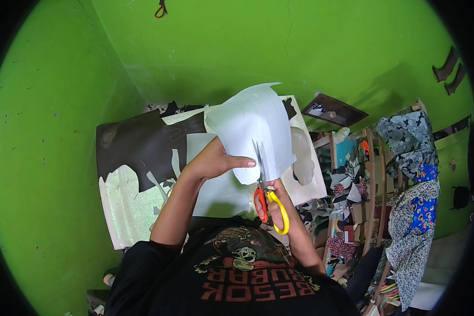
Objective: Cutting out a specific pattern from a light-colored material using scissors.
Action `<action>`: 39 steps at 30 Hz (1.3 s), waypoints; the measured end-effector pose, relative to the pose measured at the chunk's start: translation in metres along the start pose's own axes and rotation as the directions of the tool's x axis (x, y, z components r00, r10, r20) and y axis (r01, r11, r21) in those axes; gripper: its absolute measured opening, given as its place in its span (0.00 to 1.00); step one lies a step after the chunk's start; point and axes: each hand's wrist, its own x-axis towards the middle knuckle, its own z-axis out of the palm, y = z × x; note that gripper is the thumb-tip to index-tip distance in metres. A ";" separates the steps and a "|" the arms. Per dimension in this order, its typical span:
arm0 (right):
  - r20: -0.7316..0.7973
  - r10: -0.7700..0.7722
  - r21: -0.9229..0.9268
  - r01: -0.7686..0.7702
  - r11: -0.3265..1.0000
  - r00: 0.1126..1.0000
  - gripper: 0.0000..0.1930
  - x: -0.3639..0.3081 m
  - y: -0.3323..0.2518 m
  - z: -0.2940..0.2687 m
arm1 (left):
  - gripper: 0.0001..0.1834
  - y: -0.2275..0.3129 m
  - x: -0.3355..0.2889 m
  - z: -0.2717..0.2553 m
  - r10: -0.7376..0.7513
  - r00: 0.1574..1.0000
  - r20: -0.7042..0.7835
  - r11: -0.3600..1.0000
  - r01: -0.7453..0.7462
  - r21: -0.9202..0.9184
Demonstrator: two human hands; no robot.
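A white sheet with faint drawn lines is held up over the table, its far edge curling upward. My left hand grips it at the near left, thumb on top and the other fingers hidden beneath. In my right hand is a pair of scissors with one red and one yellow handle. Their blades are parted and point away from me, over the sheet's near part. Whether the sheet lies between the blades is hard to tell.
Below lies a table with a dark brown sheet, a shiny pale sheet and narrow offcuts. A clear plastic sole-shaped piece rests at right. Wooden shelves packed with scraps stand farther right, beside hanging patterned cloth. Green walls rise behind.
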 end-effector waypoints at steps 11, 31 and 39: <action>-0.014 0.019 -0.012 -0.019 1.000 1.000 0.52 -0.003 0.001 0.000 | 0.41 0.003 -0.001 0.003 -0.025 1.000 0.007 1.000 0.025 0.000; 0.002 0.105 -0.127 -0.104 0.986 0.994 0.45 -0.010 -0.006 -0.005 | 0.15 -0.012 0.003 0.017 0.041 0.968 -0.248 0.961 -0.106 -0.255; 0.019 0.047 -0.013 -0.046 0.999 0.999 0.41 -0.019 -0.016 0.000 | 0.21 -0.023 0.007 0.014 0.166 0.936 -0.310 0.966 -0.217 -0.140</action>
